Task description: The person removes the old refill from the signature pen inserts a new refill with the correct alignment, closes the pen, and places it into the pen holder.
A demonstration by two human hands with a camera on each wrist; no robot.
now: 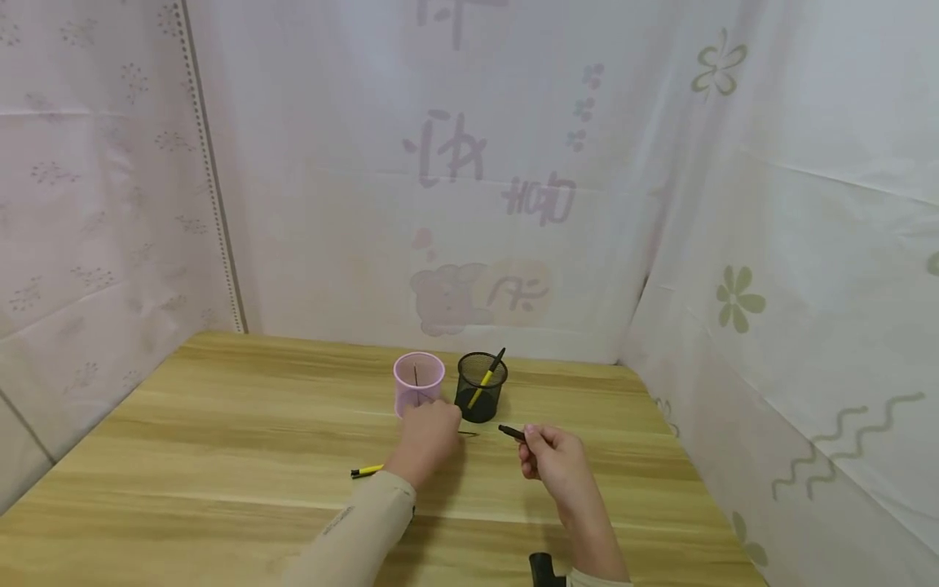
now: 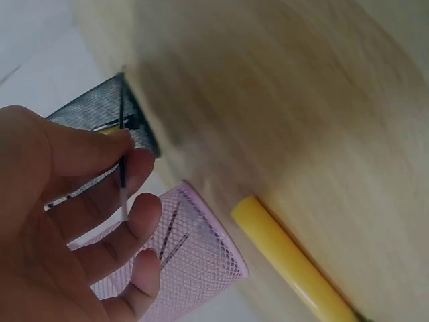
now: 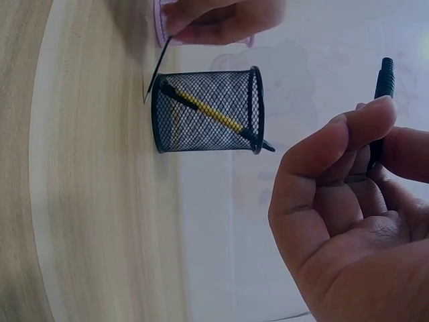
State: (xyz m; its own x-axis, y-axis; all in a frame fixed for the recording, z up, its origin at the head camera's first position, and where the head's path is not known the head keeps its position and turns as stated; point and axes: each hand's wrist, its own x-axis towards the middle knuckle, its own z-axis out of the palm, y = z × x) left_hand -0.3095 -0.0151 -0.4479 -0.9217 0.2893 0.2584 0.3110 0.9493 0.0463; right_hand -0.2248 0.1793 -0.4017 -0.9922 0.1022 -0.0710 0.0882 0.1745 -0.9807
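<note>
My left hand (image 1: pixel 429 428) pinches a thin dark pen refill (image 2: pixel 122 100) between thumb and forefinger, just in front of the pink mesh pen holder (image 1: pixel 402 399). The refill has a clear section toward one end in the left wrist view. To the right, my right hand (image 1: pixel 561 461) grips a black pen part (image 3: pixel 385 77) with a ridged, narrowed end; its lower part is hidden by the fingers. Beyond the hands stands a black mesh pen holder (image 1: pixel 463 391) with a yellow and black pen (image 1: pixel 484 383) leaning in it. Thin dark sticks (image 2: pixel 167 231) stand inside the pink holder.
A yellow pen barrel (image 2: pixel 288 258) with black at its end lies on the wooden table (image 1: pixel 220 440), beside my left wrist. Patterned white cloth (image 1: pixel 330 204) hangs behind the table and along both sides.
</note>
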